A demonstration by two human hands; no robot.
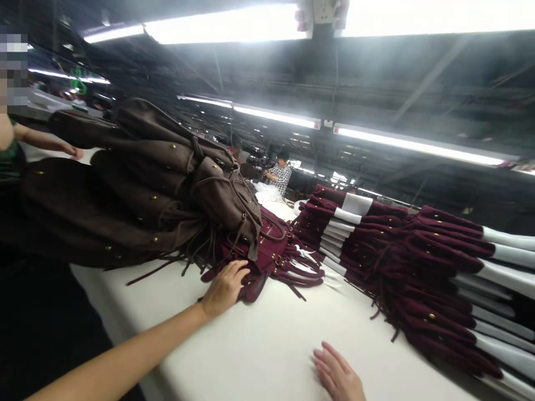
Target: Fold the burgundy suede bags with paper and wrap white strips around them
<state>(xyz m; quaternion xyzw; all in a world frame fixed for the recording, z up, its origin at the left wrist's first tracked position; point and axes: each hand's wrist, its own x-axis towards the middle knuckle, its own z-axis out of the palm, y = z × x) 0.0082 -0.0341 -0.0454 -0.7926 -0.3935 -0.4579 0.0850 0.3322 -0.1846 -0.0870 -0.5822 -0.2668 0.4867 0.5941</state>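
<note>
My left hand [223, 289] reaches to the near edge of a maroon bag [267, 250], its fingers bent and apart against the fabric; I see no firm hold. Over that bag leans a heap of dark brown bags [159, 184] with gold studs and drawstrings. My right hand [337, 372] is above the white tabletop [259, 345] at the bottom, fingers spread, touching no bag. On the right rise stacks of maroon bags [388, 239] with white pieces between them.
A person's hand [71, 149] shows at the far left, beyond the brown heap. Farther back, a person in a checked shirt [281, 175] stands near white material [268, 192]. Bright tube lights hang overhead. The table's left edge drops to a dark area.
</note>
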